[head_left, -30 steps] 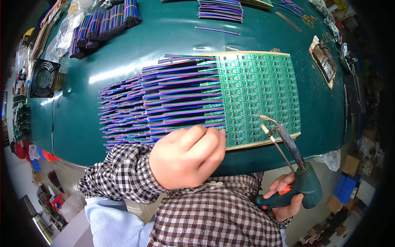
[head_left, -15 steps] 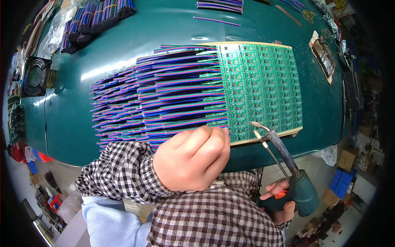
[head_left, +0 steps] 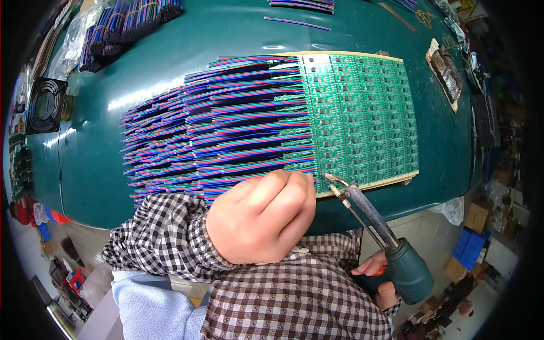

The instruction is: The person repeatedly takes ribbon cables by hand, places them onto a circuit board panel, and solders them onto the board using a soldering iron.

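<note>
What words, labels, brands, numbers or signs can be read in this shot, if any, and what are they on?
None can be read.
Boards: any markings are too small to read.
Soldering gun: no lettering can be made out on the handle.
Fan: too small and blurred to tell of any text.
Blue box: too blurred to read anything.

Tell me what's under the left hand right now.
Multicoloured wires disappear under the left hand, and the near edge of the green circuit panel shows at its right. Covered stretches of wire, and whatever the hand may hold, cannot be seen.
</note>
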`<state>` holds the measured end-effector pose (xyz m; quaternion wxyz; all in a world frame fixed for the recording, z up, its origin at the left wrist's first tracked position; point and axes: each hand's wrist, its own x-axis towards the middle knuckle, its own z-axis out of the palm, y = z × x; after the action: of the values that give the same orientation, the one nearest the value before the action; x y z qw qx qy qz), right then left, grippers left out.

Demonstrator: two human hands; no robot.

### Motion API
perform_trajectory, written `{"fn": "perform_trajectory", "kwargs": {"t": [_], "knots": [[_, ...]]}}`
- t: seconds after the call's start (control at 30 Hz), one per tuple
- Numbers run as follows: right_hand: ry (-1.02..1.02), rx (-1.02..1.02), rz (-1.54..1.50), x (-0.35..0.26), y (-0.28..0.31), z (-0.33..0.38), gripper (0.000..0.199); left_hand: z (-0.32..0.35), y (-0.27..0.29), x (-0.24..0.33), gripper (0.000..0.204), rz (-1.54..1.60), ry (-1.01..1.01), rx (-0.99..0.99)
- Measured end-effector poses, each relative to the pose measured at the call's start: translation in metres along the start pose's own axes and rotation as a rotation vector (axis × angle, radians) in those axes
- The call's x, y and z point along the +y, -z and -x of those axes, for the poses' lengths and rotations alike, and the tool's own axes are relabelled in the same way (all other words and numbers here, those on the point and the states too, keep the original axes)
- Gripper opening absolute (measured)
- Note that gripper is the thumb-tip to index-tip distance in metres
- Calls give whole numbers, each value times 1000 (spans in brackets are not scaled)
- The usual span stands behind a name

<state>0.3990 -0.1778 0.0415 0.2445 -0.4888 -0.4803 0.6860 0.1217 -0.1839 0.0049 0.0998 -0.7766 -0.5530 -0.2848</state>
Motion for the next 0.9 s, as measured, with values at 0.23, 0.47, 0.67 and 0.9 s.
{"fn": "perform_trajectory", "kwargs": {"t": [0.23,0.47,0.67,0.9], "knots": [[-3,45,3,4,-2,0,64,1,-2,-1,33,17,-5,16],[7,24,16,5,-3,3,66,0,-3,0,32,-5,-8,32],[13,20,37,5,1,4,69,0,-3,0,33,-17,-17,33],[-32,15,34,2,-1,3,68,0,-2,0,34,-2,-7,21]]}}
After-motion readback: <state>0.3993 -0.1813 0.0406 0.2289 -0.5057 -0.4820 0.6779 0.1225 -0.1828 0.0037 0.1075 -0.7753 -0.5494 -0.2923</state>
